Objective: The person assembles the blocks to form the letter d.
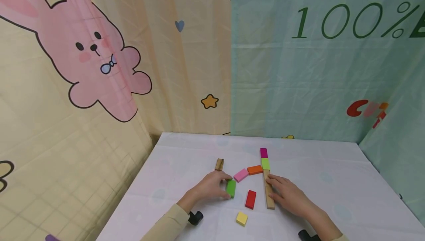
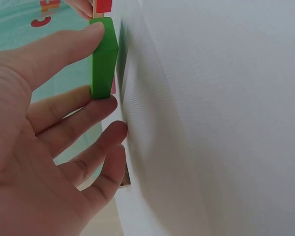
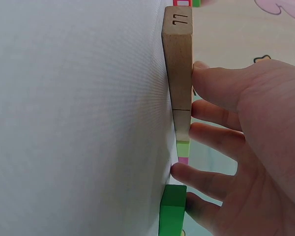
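Observation:
My left hand point(image 1: 212, 186) pinches a green block point(image 1: 231, 189) by its two ends, the thumb point(image 2: 71, 46) on one and fingertips on the other; it lies flat on the table. My right hand point(image 1: 292, 196) rests along a row of two plain wooden blocks point(image 1: 269, 198), its thumb and fingertips touching their right side. A "77" marks the near one's end in the right wrist view. The row continues with a lime block point(image 1: 265, 164) and a magenta block point(image 1: 263, 153). An orange block point(image 1: 255, 170) meets the row's left side, with a pink block point(image 1: 241, 175) angled beside it.
Between the hands lie a red block point(image 1: 250, 199) and a yellow block point(image 1: 242, 219). A wooden block point(image 1: 219, 164) sits beyond the left hand. Near the right little finger is another green block point(image 3: 172, 211). Printed curtains point(image 1: 186, 67) stand behind the white-covered table point(image 1: 332, 196).

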The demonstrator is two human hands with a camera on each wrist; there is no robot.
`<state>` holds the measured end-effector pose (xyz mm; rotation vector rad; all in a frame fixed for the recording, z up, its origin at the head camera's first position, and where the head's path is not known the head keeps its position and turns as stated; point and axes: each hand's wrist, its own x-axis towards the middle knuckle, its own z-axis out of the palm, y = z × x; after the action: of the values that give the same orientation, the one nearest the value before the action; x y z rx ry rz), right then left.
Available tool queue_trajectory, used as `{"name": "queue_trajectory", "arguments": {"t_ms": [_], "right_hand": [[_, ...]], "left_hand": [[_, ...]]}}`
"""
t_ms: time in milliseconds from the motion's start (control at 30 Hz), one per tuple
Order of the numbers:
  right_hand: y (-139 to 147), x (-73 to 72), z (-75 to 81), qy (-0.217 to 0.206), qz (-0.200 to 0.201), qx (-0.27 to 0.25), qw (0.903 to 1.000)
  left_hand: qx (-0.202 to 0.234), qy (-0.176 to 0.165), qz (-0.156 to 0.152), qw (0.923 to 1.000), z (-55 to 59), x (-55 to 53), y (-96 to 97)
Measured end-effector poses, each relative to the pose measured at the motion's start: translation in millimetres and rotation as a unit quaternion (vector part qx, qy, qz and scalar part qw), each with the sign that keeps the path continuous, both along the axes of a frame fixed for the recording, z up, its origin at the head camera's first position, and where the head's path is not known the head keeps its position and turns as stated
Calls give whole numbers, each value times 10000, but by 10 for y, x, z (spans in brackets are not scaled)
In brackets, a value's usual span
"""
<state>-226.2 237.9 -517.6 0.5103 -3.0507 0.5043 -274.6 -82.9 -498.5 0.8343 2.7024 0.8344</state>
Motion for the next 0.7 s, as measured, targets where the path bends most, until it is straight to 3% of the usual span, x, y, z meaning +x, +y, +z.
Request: {"name": "queue_trajectory", "arguments": {"t_ms": [700], "right_hand": [[-11, 8, 22, -16, -13, -1, 10000]], "left_hand": [[36, 55, 59, 10000, -16, 18, 88]]}}
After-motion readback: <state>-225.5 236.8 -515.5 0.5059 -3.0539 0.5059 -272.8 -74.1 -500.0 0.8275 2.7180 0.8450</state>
